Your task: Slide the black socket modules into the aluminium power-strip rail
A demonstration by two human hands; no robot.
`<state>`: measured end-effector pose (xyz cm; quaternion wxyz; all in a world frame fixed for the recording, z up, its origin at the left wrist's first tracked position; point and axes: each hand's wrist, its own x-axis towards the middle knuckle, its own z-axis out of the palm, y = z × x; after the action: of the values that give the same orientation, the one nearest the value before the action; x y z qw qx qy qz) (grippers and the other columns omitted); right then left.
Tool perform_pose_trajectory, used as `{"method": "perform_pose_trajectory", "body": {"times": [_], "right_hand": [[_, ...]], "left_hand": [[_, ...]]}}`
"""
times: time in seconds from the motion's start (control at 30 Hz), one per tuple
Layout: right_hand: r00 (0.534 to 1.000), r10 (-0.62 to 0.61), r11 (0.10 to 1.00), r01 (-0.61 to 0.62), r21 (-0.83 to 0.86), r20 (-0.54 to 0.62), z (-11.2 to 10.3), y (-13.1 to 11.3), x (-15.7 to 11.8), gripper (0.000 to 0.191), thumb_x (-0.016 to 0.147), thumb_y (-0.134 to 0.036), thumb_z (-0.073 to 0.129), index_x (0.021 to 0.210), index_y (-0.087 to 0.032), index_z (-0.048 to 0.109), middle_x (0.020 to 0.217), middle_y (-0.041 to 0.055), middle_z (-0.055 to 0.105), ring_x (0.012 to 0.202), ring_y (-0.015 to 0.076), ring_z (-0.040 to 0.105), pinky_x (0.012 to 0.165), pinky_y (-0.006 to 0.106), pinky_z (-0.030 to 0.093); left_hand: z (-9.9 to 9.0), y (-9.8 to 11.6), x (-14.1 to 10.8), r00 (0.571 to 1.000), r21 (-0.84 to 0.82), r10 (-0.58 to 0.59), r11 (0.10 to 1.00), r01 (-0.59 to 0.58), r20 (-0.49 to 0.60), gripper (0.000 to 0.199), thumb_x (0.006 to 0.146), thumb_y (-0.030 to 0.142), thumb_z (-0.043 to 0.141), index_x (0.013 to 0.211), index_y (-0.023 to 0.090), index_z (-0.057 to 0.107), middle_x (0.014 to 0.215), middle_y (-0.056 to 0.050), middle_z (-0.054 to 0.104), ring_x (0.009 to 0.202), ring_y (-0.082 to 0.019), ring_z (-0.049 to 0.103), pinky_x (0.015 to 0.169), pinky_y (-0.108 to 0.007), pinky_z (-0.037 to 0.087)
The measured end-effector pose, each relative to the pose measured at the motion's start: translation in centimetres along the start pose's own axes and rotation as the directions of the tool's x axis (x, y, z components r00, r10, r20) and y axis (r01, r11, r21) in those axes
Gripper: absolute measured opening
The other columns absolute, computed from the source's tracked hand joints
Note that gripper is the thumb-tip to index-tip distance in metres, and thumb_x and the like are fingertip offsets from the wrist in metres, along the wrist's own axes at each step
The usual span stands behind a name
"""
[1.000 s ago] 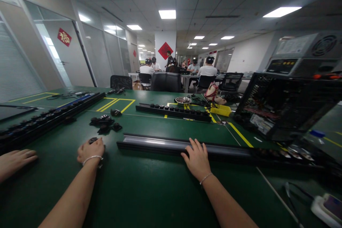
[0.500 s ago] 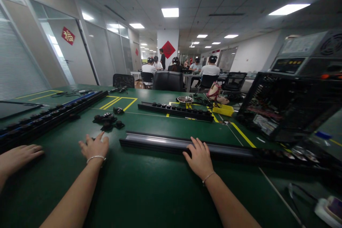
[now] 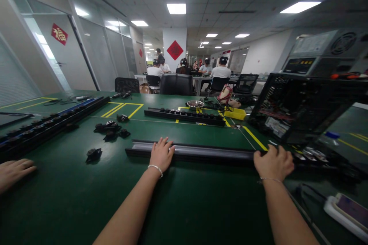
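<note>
A long black channel [image 3: 212,154] with a smooth grey inside lies across the green table in front of me. My left hand [image 3: 161,155] rests on its left part, fingers stretched over the trough and slightly apart. Farther right, my right hand [image 3: 274,164] is at the channel's right part, its fingers curled over it; the fingertips are hidden behind the edge. Beyond my right hand are dark parts with shiny round pieces [image 3: 314,154]. To the left of the channel lie several small black parts [image 3: 110,130], with a single black part [image 3: 93,155] closer to me.
Another person's hand [image 3: 17,172] rests at the left edge. A long rail of black pieces [image 3: 37,128] lies left, a shorter filled rail [image 3: 184,116] beyond the channel. Right are a yellow tray [image 3: 235,113], an open computer case [image 3: 299,111] and a phone on a white block [image 3: 349,210].
My left hand has moved right from beside the small black parts onto the channel, uncovering one black part. My right hand has slid right along the channel. The view has shifted slightly.
</note>
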<state>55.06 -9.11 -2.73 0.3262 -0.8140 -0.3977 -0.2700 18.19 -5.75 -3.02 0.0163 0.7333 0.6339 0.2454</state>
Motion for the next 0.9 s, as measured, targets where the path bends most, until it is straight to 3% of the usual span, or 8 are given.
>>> {"method": "perform_pose_trajectory", "body": {"times": [0.13, 0.37, 0.57, 0.9], "right_hand": [[0.990, 0.137, 0.991, -0.137, 0.001, 0.043, 0.6, 2.3, 0.4, 0.046, 0.074, -0.037, 0.045, 0.112, -0.012, 0.055, 0.121, 0.0204, 0.049, 0.115, 0.0370, 0.038, 0.088, 0.051, 0.034], [0.967, 0.204, 0.976, -0.213, 0.046, 0.151, 1.0, 2.8, 1.1, 0.046, 0.072, -0.034, 0.045, 0.111, -0.014, 0.056, 0.114, 0.0176, 0.054, 0.106, 0.0346, 0.048, 0.084, 0.046, 0.039], [0.936, 0.292, 0.941, -0.318, 0.113, 0.199, 1.0, 3.2, 1.3, 0.048, 0.072, -0.034, 0.046, 0.116, -0.017, 0.055, 0.118, 0.0183, 0.051, 0.109, 0.0379, 0.046, 0.082, 0.049, 0.041], [0.936, 0.296, 0.932, -0.326, 0.156, 0.190, 1.5, 3.6, 1.9, 0.052, 0.069, -0.034, 0.052, 0.119, -0.020, 0.053, 0.103, 0.0148, 0.060, 0.094, 0.0350, 0.055, 0.074, 0.047, 0.045]], "left_hand": [[0.5, 0.5, -0.3, 0.999, 0.058, 0.024, 0.998, -0.022, -0.031, 0.039, 0.087, 0.043, 0.033, 0.118, 0.031, 0.054, 0.131, -0.002, 0.051, 0.127, -0.022, 0.036, 0.107, -0.048, 0.017], [0.0, 0.0, -1.0, 0.994, 0.088, 0.088, 0.993, -0.082, -0.059, 0.039, 0.089, 0.041, 0.031, 0.119, 0.030, 0.053, 0.130, 0.000, 0.052, 0.125, -0.020, 0.039, 0.106, -0.046, 0.021], [0.0, -0.1, -1.3, 0.991, 0.079, 0.105, 0.992, -0.098, -0.084, 0.038, 0.089, 0.040, 0.032, 0.118, 0.030, 0.054, 0.129, 0.000, 0.053, 0.124, -0.020, 0.040, 0.106, -0.047, 0.021], [0.1, 0.1, -1.5, 0.990, 0.067, 0.096, 0.994, -0.089, -0.104, 0.038, 0.089, 0.041, 0.032, 0.117, 0.030, 0.054, 0.128, -0.001, 0.053, 0.123, -0.021, 0.041, 0.107, -0.048, 0.020]]}}
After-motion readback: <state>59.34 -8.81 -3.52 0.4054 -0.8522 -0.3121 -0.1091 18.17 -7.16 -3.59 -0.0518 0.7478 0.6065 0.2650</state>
